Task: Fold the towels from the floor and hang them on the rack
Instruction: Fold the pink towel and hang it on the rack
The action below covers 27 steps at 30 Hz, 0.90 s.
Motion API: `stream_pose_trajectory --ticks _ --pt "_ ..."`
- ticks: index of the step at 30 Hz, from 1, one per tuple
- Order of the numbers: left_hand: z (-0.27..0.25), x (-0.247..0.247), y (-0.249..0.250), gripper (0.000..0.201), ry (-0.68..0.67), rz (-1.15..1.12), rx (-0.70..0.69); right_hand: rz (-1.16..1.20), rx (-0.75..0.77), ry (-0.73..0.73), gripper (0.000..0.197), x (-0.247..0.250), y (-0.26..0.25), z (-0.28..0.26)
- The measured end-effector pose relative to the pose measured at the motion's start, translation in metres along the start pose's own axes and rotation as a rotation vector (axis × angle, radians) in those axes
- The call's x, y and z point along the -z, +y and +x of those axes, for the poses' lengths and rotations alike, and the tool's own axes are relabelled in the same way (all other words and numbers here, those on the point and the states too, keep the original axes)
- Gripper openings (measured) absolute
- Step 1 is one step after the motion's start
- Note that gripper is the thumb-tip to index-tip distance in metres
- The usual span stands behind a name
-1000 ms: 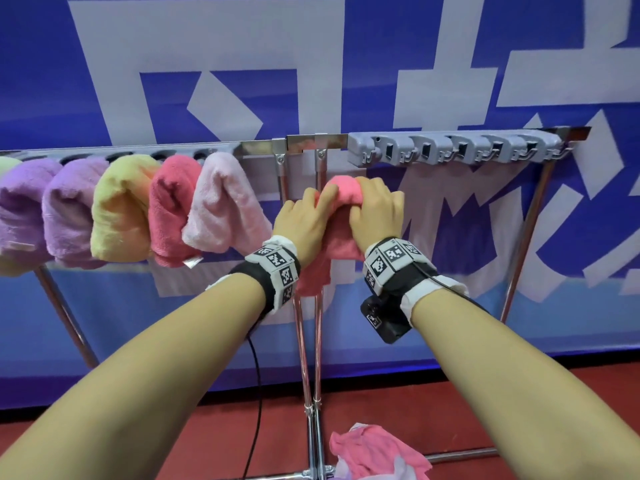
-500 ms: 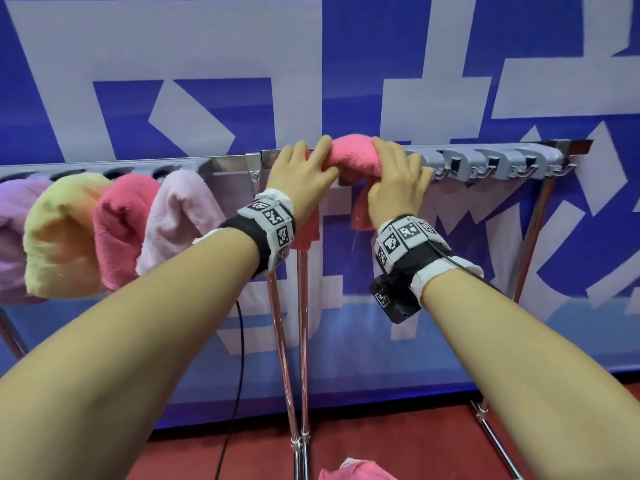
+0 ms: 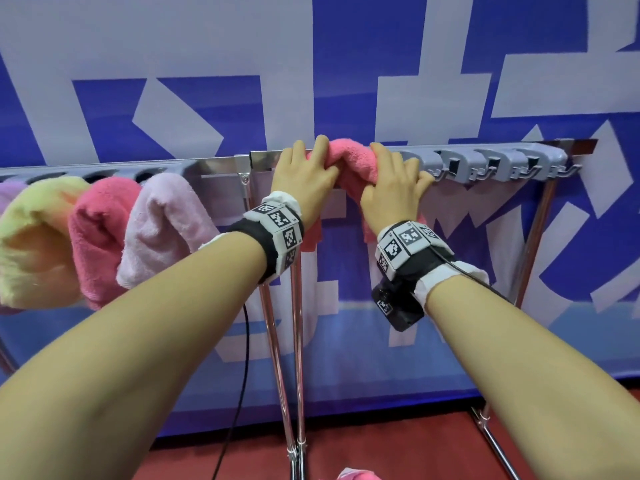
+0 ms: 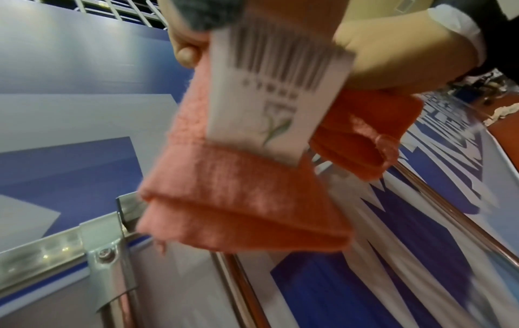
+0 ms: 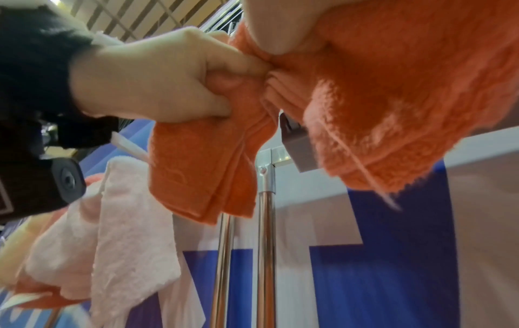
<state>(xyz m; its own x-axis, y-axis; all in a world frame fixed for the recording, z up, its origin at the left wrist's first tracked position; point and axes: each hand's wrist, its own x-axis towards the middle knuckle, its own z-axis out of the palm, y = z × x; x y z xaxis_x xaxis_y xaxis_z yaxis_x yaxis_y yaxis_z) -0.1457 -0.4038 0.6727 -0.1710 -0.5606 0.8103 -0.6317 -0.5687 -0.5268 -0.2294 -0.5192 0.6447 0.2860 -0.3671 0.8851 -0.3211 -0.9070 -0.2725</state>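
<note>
Both hands [image 3: 304, 174] [image 3: 391, 192] gripping pink towel [image 3: 349, 157] atop rack [image 3: 485, 161].

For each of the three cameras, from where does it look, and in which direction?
Head: above, looking forward and down at the rack; both forearms, left hand and right hand on the pink towel.
Left wrist: below, looking up; thumb, towel tag.
Right wrist: below, looking up at the left hand.
All share the towel.

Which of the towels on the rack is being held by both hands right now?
The coral-pink towel at the left end of the right-hand rack section; left hand and right hand grip it. The other towels hang untouched further left.
</note>
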Motion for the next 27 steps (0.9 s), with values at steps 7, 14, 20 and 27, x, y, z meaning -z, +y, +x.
stream_pose_trajectory --ticks 7,14,20,27 --pt "0.005 0.005 -0.007 0.021 -0.019 0.05 -0.009 0.067 -0.015 -0.06 0.053 0.004 -0.007 0.006" --pt "0.004 0.01 -0.023 0.026 0.084 0.07 -0.131 -0.099 0.089 0.203 0.043 0.0 -0.006 0.013" --pt "0.009 0.01 -0.026 0.035 0.038 0.119 -0.15 -0.243 0.09 0.295 0.055 -0.002 -0.005 0.029" --pt "-0.02 -0.009 0.001 0.061 -0.166 -0.066 -0.135 -0.218 0.083 0.042 0.06 -0.025 0.007 -0.012"
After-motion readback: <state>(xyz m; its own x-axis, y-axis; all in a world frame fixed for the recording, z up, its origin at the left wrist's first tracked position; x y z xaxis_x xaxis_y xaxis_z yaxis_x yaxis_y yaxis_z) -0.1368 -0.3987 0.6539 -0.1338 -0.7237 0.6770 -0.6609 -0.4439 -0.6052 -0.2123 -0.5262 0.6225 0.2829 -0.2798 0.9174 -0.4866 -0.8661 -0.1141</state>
